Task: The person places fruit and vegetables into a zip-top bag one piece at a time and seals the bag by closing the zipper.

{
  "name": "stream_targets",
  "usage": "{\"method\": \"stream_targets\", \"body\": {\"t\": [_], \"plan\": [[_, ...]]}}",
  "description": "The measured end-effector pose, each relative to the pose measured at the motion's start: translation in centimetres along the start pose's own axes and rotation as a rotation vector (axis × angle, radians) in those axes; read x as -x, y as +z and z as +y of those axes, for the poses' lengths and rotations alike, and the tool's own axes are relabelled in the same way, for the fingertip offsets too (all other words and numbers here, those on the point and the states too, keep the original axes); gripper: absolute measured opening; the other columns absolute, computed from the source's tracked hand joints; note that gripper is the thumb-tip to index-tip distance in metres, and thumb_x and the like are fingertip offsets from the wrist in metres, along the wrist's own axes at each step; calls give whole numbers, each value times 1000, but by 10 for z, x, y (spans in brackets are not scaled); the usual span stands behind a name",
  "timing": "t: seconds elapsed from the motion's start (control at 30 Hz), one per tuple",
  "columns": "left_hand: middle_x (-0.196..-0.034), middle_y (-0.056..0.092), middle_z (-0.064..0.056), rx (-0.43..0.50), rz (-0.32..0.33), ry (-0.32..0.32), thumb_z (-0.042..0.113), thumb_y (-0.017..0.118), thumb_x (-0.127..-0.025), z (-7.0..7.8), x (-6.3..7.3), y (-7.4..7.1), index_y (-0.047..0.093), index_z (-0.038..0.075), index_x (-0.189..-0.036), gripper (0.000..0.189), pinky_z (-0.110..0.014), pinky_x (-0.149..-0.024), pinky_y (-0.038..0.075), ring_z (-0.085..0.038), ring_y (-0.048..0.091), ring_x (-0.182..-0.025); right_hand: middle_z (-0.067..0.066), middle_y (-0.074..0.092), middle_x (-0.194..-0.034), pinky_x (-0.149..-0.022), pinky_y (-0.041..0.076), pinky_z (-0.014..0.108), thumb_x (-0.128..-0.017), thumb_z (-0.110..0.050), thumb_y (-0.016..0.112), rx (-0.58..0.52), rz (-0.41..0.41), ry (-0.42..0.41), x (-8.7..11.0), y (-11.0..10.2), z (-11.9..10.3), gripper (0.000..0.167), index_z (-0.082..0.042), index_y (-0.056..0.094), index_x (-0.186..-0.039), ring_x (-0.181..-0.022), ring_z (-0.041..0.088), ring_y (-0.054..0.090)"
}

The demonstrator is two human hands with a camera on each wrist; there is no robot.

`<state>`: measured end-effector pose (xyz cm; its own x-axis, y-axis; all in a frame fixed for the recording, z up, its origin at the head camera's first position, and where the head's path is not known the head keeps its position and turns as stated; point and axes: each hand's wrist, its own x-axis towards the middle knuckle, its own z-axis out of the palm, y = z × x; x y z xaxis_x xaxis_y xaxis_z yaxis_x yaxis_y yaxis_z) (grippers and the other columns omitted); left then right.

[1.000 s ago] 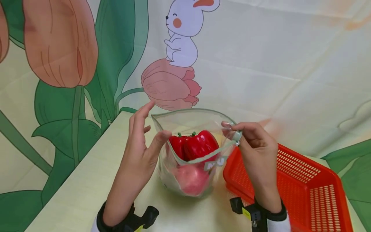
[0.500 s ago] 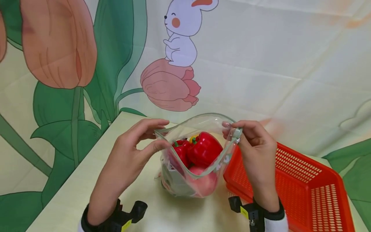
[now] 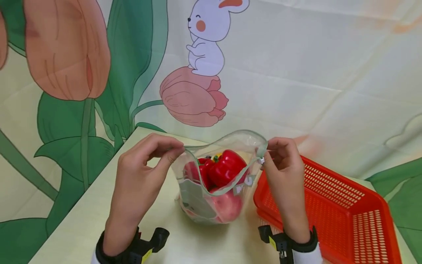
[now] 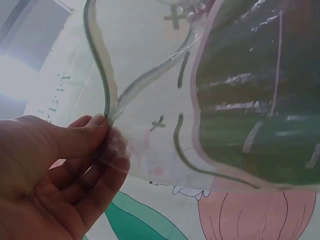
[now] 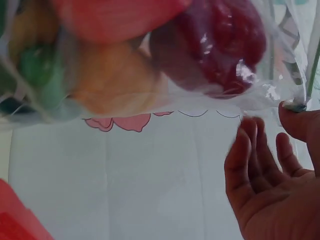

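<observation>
A clear zip bag (image 3: 197, 201) with a pale green rim stands on the table with its mouth spread. Red bell peppers (image 3: 229, 168) fill its upper part, and a pink round fruit (image 3: 227, 207) shows through the front wall. My left hand (image 3: 138, 179) pinches the left corner of the rim between thumb and fingers, as the left wrist view also shows. At the opposite corner, by the slider, my right hand (image 3: 285, 176) pinches the rim. Through the plastic in the right wrist view appear an orange round item (image 5: 115, 75) and something green (image 5: 37, 65), blurred.
A red plastic basket (image 3: 379, 194) with slotted walls sits right of the bag, partly behind my right forearm. Both it and the bag are on a pale yellow table (image 3: 82, 227). A printed cloth (image 3: 296, 73) with tulips and a rabbit hangs behind.
My left hand, open beside the bag a second ago, has come to the rim's left corner and now pinches it. The right hand has shifted slightly left with its corner.
</observation>
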<state>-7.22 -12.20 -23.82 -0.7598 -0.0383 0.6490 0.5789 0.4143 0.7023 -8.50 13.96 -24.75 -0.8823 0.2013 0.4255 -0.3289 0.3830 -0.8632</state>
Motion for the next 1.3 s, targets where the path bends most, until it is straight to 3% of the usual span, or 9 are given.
{"method": "stream_targets", "body": {"t": [0.1, 0.2, 0.37, 0.47, 0.53, 0.63, 0.87, 1.03, 1.3], "plan": [[-91, 67, 12, 10, 44, -24, 9, 73, -81, 1, 0, 4, 70, 14, -96, 16, -18, -73, 50, -3, 62, -79, 3, 61, -90, -61, 52, 22, -93, -30, 59, 33, -17, 58, 2, -2, 11, 22, -14, 57, -106, -72, 21, 57], [-89, 67, 10, 14, 85, -29, 10, 72, -83, 1, 1, 8, 70, 12, -96, 14, -17, -70, 50, -3, 62, -75, 10, 62, -90, -61, 55, 26, -96, -32, 53, -55, -101, 100, 7, -9, 13, 24, -12, 60, -108, -69, 22, 60], [-85, 67, 8, -4, 138, -32, 11, 71, -83, -2, 1, 11, 70, 12, -98, 15, -17, -68, 50, -4, 61, -70, 19, 56, -120, -84, 53, 34, -100, -16, 44, -317, -360, 119, 14, -26, 6, 33, -2, 51, -129, -104, 27, 63], [-83, 66, 8, -13, 152, -52, 12, 72, -83, -2, 2, 11, 70, 12, -100, 17, -16, -69, 50, -5, 61, -70, 15, 55, -127, -89, 51, 32, -97, -10, 51, -323, -425, 138, 17, -28, 3, 38, -6, 47, -135, -113, 27, 59], [-84, 66, 8, -8, 153, -65, 12, 71, -83, 0, 2, 9, 70, 12, -100, 17, -16, -70, 50, -5, 61, -72, 12, 61, -121, -88, 52, 30, -93, -10, 58, -255, -382, 139, 17, -26, 3, 39, -9, 51, -132, -108, 25, 62], [-86, 66, 5, 4, 169, -73, 9, 70, -84, 5, 1, 7, 70, 7, -98, 15, -17, -72, 51, -6, 62, -75, 10, 69, -101, -82, 55, 28, -88, -12, 66, -202, -217, 152, 17, -20, 6, 34, -7, 60, -120, -91, 24, 65], [-80, 62, -7, 55, 301, -56, 0, 66, -85, 14, -1, 2, 72, -1, -88, 6, -19, -74, 50, -11, 61, -75, 10, 69, -85, -75, 55, 26, -84, -2, 68, -343, 131, 63, 14, -17, 11, 23, 8, 64, -104, -76, 23, 64], [-76, 57, -8, 68, 373, -52, -1, 64, -86, 12, -2, 3, 73, -2, -85, 9, -20, -72, 48, -12, 58, -73, 10, 68, -86, -73, 54, 26, -83, 2, 67, -365, 197, -12, 12, -17, 10, 20, 11, 64, -101, -74, 22, 60], [-76, 56, -6, 53, 367, -66, 1, 63, -88, 11, -5, 3, 72, -2, -85, 10, -20, -72, 49, -14, 57, -73, 9, 62, -74, -52, 41, 23, -82, -1, 69, -315, 228, -3, 12, -12, 1, 17, 9, 65, -95, -57, 23, 43]]}}
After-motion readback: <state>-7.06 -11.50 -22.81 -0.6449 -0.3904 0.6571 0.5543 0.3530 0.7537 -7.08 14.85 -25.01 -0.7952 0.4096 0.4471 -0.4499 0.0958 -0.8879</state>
